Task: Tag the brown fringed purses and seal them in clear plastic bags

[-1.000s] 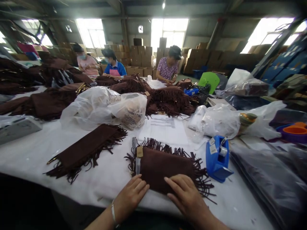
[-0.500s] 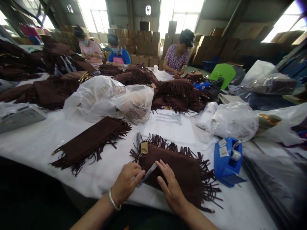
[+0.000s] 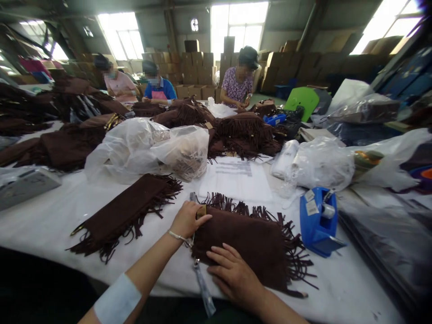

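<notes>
A dark brown fringed bag [image 3: 246, 236] lies flat on the table in front of me, fringe along its far and right sides. My left hand [image 3: 187, 220] is at its left end, thumb and fingers closed around a small tan tag [image 3: 201, 211], which they partly cover. My right hand [image 3: 232, 272] rests on the bag's near edge with its fingers stretched out. A narrow strip in clear wrapping [image 3: 204, 290] hangs from the bag's near left corner over the table edge. A second fringed brown piece [image 3: 124, 209] lies to the left.
A blue tape dispenser [image 3: 317, 222] stands right of the bag. Beyond are a printed white sheet [image 3: 236, 177], clear plastic bags [image 3: 135, 146] and brown fringed goods [image 3: 243, 130]. A grey box [image 3: 29, 184] is at left. Several people work across the table [image 3: 111, 240].
My left hand has let go of the wrapped strip and moved up to the tag. The strip now hangs toward me. My right hand has shifted nearer the bag's near edge. The view tilted slightly.
</notes>
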A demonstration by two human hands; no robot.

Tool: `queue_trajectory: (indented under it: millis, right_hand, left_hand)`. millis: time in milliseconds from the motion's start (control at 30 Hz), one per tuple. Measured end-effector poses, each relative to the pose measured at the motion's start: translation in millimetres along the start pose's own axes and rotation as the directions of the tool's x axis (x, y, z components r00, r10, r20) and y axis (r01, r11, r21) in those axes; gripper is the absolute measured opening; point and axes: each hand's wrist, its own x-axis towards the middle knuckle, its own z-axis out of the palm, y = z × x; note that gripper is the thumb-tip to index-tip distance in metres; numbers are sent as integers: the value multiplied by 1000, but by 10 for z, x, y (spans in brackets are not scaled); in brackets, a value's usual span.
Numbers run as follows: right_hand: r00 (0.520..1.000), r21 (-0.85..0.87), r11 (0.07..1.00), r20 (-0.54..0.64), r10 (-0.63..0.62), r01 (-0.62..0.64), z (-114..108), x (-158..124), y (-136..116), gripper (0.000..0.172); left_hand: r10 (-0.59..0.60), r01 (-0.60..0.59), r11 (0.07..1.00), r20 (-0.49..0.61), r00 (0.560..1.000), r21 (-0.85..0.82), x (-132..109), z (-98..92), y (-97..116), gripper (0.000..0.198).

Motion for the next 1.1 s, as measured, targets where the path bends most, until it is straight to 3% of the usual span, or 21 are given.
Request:
queue_trajectory:
  millis: [133, 233, 333, 433, 533, 600, 700, 867, 967, 1033, 1100]
  right_hand:
    - [1000, -20, 1000, -29, 6, -6, -3, 5, -25, 26]
    - [999, -18, 1000, -42, 6, -7, 26, -17, -4, 26]
    - [997, 33, 999, -73, 14, -11, 58, -15, 19, 26]
    - [986, 120, 989, -133, 100, -84, 68, 68, -34, 30]
    - [993, 135, 985, -41, 114, -108, 88, 215, -156, 55]
    - [994, 97, 991, 57, 89, -94, 125, 296, -218, 73]
    - [988, 32, 993, 110, 110, -114, 182, 334, -226, 78]
    - [991, 21, 994, 82, 102, -104, 195, 263, -126, 78]
    - [996, 85, 993, 13, 86, -87, 181, 240, -102, 78]
    - [995, 175, 980, -25, 100, -94, 156, 249, -110, 76]
    - [985, 293, 946, -59, 161, -137, 115, 270, -137, 66]
  left_hand:
    - [-86, 89, 994, 38, 996, -62, 268, 90, -56, 19]
    - [-184, 187, 967, 33, 982, -175, 247, -81, -214, 11]
    - [-301, 276, 901, -24, 953, -334, 16, -329, -381, 26]
    - [-403, 297, 800, -100, 910, -521, -327, -450, -481, 50]
    - [-499, 266, 683, -169, 850, -680, -683, -425, -486, 65]
    - [-598, 247, 539, -159, 786, -805, -929, -396, -452, 68]
    - [-720, 255, 338, -75, 690, -906, -1336, -412, -391, 69]
    - [-784, 470, 292, 73, 617, -833, -1984, -426, -198, 63]
    - [-768, 541, 178, 228, 598, -822, -2196, -215, 58, 55]
    - [-713, 592, 71, 374, 593, -803, -2231, -4, 257, 49]
    - [-639, 657, -45, 527, 560, -753, -2194, 200, 442, 44]
